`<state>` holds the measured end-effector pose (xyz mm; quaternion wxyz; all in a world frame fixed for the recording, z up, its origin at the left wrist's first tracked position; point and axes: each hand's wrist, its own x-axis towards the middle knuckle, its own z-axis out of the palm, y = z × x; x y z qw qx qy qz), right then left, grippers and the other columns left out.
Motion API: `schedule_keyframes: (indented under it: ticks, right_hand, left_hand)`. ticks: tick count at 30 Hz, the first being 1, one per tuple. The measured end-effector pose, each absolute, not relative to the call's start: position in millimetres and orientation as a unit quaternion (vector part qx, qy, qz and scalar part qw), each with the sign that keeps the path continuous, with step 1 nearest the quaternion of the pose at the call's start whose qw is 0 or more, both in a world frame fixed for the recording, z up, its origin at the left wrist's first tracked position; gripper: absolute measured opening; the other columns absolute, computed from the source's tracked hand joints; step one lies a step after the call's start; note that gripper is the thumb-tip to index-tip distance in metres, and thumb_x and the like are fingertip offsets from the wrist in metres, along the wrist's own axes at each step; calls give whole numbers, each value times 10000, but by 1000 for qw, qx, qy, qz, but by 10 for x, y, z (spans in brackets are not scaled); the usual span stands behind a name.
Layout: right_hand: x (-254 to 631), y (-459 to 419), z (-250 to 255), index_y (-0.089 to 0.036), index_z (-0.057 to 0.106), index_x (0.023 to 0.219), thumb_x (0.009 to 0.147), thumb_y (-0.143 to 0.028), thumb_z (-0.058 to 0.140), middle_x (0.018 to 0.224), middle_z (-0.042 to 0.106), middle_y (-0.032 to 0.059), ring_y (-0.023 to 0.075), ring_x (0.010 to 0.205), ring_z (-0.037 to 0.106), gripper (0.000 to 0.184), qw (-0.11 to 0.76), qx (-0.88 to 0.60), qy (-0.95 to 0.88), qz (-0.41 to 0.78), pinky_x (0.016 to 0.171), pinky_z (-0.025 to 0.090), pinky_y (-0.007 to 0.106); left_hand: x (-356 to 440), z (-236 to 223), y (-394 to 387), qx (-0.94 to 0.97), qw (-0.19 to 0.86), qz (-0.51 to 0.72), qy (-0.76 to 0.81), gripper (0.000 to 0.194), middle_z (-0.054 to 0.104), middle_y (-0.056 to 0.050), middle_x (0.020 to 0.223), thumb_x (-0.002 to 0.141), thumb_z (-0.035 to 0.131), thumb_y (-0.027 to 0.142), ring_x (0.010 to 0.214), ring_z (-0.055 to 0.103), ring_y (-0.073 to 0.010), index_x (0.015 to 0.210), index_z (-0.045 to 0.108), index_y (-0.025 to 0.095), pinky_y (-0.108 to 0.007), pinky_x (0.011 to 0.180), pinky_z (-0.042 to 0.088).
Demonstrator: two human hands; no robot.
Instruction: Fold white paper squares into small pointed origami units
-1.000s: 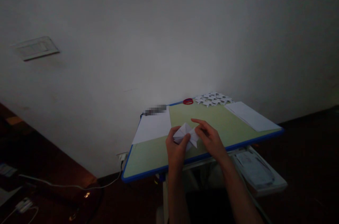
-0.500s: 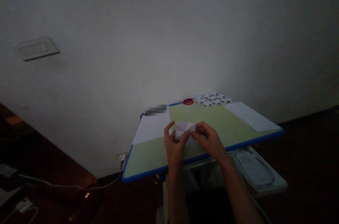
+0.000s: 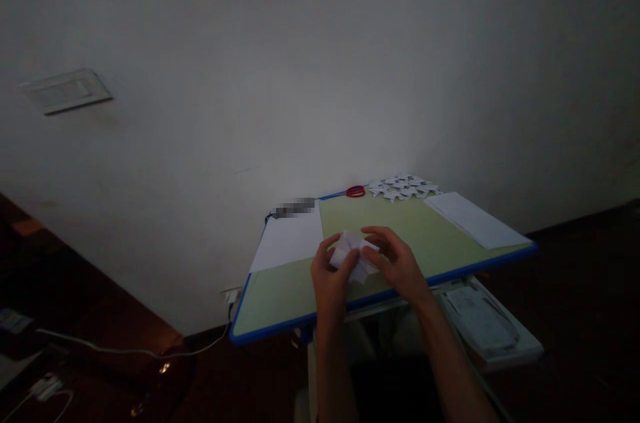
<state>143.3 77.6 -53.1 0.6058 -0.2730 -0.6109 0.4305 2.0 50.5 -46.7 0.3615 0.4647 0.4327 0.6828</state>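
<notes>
A small piece of folded white paper (image 3: 367, 268), with creased flaps standing out, is held above the near part of the green table. My left hand (image 3: 330, 276) grips it from the left, thumb across its front and fingers behind. From the right, my right hand (image 3: 397, 263) pinches the paper's right flap between thumb and fingers, the index finger raised and bent over it. The fingertips behind the paper are partly hidden.
Several folded white paper pieces (image 3: 404, 187) lie at the table's back edge, beside red-handled scissors (image 3: 355, 192). White sheets (image 3: 475, 220) lie on the right, another sheet (image 3: 290, 236) on the left. Below the table's blue rim (image 3: 280, 328), an open drawer (image 3: 487, 326) juts out at right.
My right hand has come in from beside the paper to take its right flap. The folded paper was turned and its flaps shifted between my fingers.
</notes>
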Motion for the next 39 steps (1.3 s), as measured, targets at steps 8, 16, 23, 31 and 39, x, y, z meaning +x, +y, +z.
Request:
schedule_keyframes:
  ticks: [8, 16, 23, 31, 39]
  right_hand:
    - [1410, 804, -551, -243, 663, 1124, 868, -412, 728, 1048, 726, 65, 223, 930, 703, 314, 613, -279, -582, 456, 755, 574, 311]
    - [1404, 819, -576, -231, 642, 968, 844, -461, 738, 862, 702, 25, 184, 705, 676, 278, 623, -302, -564, 450, 611, 538, 277]
    - [1412, 816, -568, -232, 724, 1078, 818, -419, 771, 863, 662, 14, 181, 765, 689, 324, 601, -298, -602, 433, 731, 586, 309]
    - [1397, 815, -576, -224, 721, 1054, 830, -428, 769, 782, 697, 9, 195, 750, 696, 307, 587, -306, -619, 423, 714, 560, 312]
    - [1386, 807, -549, -221, 744, 1000, 887, -359, 710, 912, 725, 43, 207, 837, 675, 182, 583, -304, -655, 373, 774, 544, 327]
  left_hand:
    - [51, -390, 460, 469, 374, 676, 428, 612, 763, -59, 930, 720, 847, 406, 716, 712, -183, 1252, 635, 193, -253, 626, 546]
    - [46, -429, 500, 435, 384, 702, 413, 595, 780, -79, 904, 709, 864, 355, 765, 734, -200, 1213, 606, 170, -270, 676, 552]
    - [13, -468, 535, 388, 340, 736, 438, 597, 756, -42, 862, 674, 881, 414, 605, 689, -143, 1163, 633, 177, -220, 550, 503]
    - [28, -454, 534, 424, 338, 721, 432, 541, 777, -80, 913, 698, 872, 356, 743, 730, -191, 1138, 631, 154, -265, 669, 551]
    - [8, -460, 520, 449, 312, 703, 454, 470, 754, -66, 916, 726, 831, 328, 745, 710, -185, 1126, 650, 160, -256, 654, 540]
